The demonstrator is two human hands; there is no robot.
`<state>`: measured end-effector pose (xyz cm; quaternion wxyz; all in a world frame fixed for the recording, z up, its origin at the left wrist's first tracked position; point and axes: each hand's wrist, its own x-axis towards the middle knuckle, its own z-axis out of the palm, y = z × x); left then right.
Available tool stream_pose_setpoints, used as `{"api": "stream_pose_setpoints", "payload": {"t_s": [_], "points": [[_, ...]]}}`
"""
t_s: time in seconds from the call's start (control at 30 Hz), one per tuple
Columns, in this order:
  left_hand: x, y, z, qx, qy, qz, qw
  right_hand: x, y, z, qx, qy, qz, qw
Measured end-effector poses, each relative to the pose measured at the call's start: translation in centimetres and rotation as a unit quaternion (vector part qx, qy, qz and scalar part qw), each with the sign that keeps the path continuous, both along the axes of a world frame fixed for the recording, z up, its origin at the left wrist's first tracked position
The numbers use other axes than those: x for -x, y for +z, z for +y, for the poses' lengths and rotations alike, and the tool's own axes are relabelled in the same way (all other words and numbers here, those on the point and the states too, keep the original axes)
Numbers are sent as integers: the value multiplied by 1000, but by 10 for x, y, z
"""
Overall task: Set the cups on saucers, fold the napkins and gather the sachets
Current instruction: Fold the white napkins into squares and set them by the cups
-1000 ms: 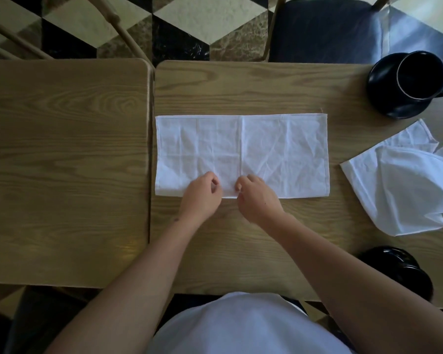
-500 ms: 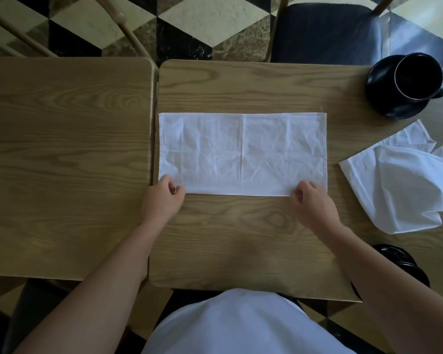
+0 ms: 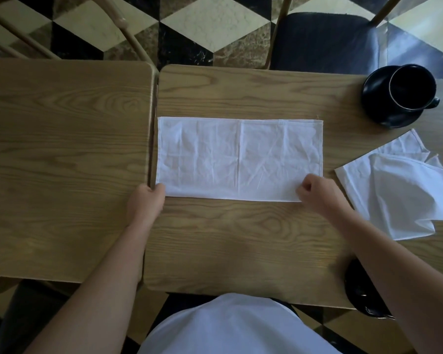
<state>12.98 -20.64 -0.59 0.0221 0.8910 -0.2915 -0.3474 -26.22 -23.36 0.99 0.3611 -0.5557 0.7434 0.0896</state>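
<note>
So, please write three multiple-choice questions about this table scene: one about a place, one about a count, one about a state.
1. Where is the black cup?
A. on the left table
B. on its saucer, far right
C. on the floor

2. How many white napkins are visible?
A. one
B. two
C. four

3. What state is the middle napkin in?
A. lying flat as a rectangle
B. rolled up
C. bunched up

Answers: 1 B, the cup stands on the saucer at the far right. 2 B, the flat one and a crumpled napkin. 3 A, it lies flat, hands at its near corners.
</note>
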Motion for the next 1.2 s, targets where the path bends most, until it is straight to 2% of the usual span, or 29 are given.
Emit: {"api": "stream_pose_setpoints", "payload": {"t_s": [0.07, 0.13, 0.2, 0.27, 0.33, 0.43, 0.5, 0.63, 0.7, 0.87, 0.97, 1.03, 1.2], "points": [[18, 4, 13, 34, 140, 63, 988, 1, 4, -28, 39, -19, 0, 999], [53, 6, 26, 3, 256, 187, 949, 0, 5, -60, 101, -21, -10, 995], [98, 7, 34, -52, 326, 313, 891, -1, 5, -88, 134, 16, -14, 991], [146, 11, 35, -92, 369, 422, 823, -3, 4, -115, 122, 76, 13, 990], [186, 14, 33, -124, 390, 485, 773, -4, 2, -136, 86, 121, 33, 988], [223, 22, 23, -133, 429, 528, 721, -4, -1, -156, 61, 153, 39, 986], [237, 25, 15, -126, 452, 538, 700, -1, -3, -165, 48, 170, 58, 983], [250, 27, 6, -122, 480, 538, 682, 2, -5, -174, 10, 203, 116, 972], [256, 27, 5, -125, 488, 538, 676, 3, -4, -176, 2, 220, 111, 969], [267, 30, 4, -119, 511, 516, 677, -3, 15, -176, -34, 224, 42, 973], [267, 37, 0, -93, 514, 543, 657, -14, 45, -174, -44, 203, -10, 978], [266, 44, -1, -57, 519, 571, 633, -24, 70, -172, -41, 191, -50, 979], [250, 63, -20, 56, 515, 661, 543, -54, 140, -176, -5, 160, -159, 974]]}}
